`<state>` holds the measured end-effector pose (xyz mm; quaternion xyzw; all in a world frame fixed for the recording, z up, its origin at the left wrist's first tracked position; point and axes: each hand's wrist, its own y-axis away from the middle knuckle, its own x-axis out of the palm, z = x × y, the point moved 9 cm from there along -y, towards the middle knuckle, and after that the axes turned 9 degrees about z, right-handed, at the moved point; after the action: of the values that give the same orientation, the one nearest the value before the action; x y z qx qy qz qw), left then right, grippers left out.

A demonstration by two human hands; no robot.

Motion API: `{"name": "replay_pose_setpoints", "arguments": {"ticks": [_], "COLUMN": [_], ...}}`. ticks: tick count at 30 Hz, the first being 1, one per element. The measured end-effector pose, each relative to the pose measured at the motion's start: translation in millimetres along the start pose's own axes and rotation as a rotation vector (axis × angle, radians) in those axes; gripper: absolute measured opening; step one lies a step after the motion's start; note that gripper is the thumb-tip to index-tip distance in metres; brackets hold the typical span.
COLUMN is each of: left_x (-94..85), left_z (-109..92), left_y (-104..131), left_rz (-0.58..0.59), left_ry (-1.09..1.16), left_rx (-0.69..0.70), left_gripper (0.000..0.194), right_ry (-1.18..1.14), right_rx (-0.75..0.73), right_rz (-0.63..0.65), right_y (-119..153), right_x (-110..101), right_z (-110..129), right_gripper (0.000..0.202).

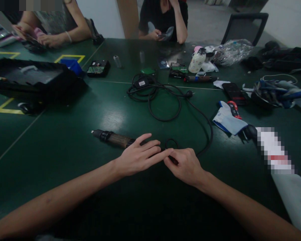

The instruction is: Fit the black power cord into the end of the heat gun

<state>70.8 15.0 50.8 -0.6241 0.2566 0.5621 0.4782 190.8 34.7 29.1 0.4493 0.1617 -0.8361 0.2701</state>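
Note:
On the dark green table lies a corded electric screwdriver [117, 139], its tip pointing left and its rear end hidden behind my left hand [140, 155]. That hand is palm down with fingers spread, its index fingertip touching my right hand. My right hand [184, 164] is curled, thumb and fingers pressed together near the tool's cable; what they hold, if anything, is hidden. A black power cable [208, 125] runs from behind the right hand up to a coil with an adapter [142, 82] and a plug [189, 94].
A black tray [47, 82] sits at the left, beside a blue bin [72, 67]. Circuit boards [98, 68], a bottle [197, 61] and another screwdriver [203, 79] lie farther back. Gloves [228, 118], a phone [233, 93] and a red-black handle [234, 109] are right. Two people sit opposite.

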Motion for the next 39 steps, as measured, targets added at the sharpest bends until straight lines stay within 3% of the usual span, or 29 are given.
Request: {"name": "replay_pose_setpoints", "arguments": {"ticks": [14, 19, 24, 29, 35, 39], "left_x": [1.0, -2.4, -3.0, -0.3, -1.1, -2.6], "left_z": [-5.3, -0.2, -6.1, 1.0, -5.0, -0.7], "left_y": [0.3, -0.2, 0.0, -0.2, 0.1, 0.4], "left_rz": [0.036, -0.006, 0.004, 0.014, 0.026, 0.007], "left_ry": [-0.014, -0.014, -0.01, -0.021, -0.013, -0.018], "left_rx": [0.062, -0.002, 0.076, -0.018, 0.062, 0.008], "left_gripper": [0.045, 0.043, 0.047, 0.049, 0.048, 0.046], "right_ry": [-0.022, -0.017, -0.025, 0.004, -0.012, -0.008], "right_rx": [-0.01, 0.005, -0.014, 0.006, -0.003, 0.003], "right_rz": [0.053, 0.0, 0.053, -0.002, 0.054, 0.005], "right_y": [-0.5, 0.0, -0.8, -0.4, -1.4, -0.8], "right_x": [5.7, 1.3, 4.8, -0.2, 3.5, 0.7], "right_z": [0.4, -0.9, 1.5, 1.1, 2.5, 1.2], "right_gripper": [0.022, 0.025, 0.02, 0.025, 0.025, 0.026]}}
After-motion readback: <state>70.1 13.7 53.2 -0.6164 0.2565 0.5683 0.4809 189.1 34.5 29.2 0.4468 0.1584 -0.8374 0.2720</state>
